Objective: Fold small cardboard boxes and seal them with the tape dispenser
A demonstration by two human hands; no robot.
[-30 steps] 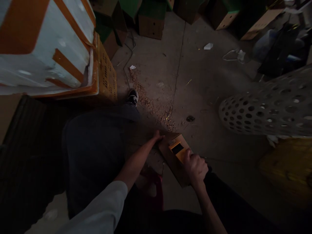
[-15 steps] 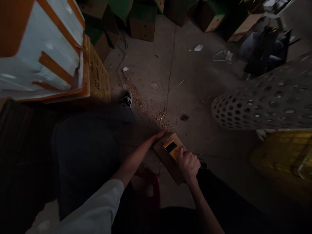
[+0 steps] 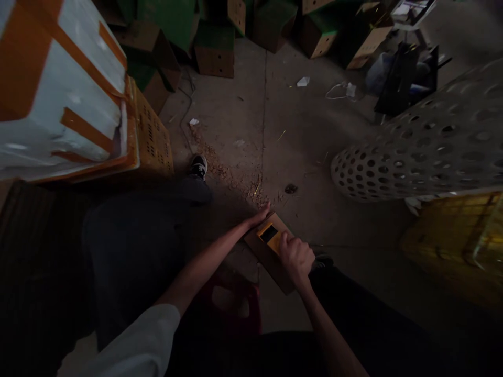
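A small brown cardboard box (image 3: 264,252) sits tilted between my two arms, a hint of green along its far edge. My left hand (image 3: 259,215) lies against the box's left side near the upper corner, fingers stretched out. My right hand (image 3: 296,256) is closed in a fist round a yellow tool (image 3: 274,242) with a dark rectangular part, which is held on top of the box. The tool's grip is hidden by my fingers, and its exact kind does not show.
Several cardboard boxes with green tops (image 3: 214,52) stand at the back. A grey perforated cylinder (image 3: 393,162) lies right, above a yellow basket (image 3: 451,251). At left, a taped white foam box (image 3: 86,78) sits in an orange crate (image 3: 151,136). Brown scraps (image 3: 228,175) litter the floor; a red stool (image 3: 253,309) is below.
The view has shifted slightly, so the surroundings sit further left. The fingertips of my left hand now stick up past the box's corner. My right hand still grips the yellow tool on the box.
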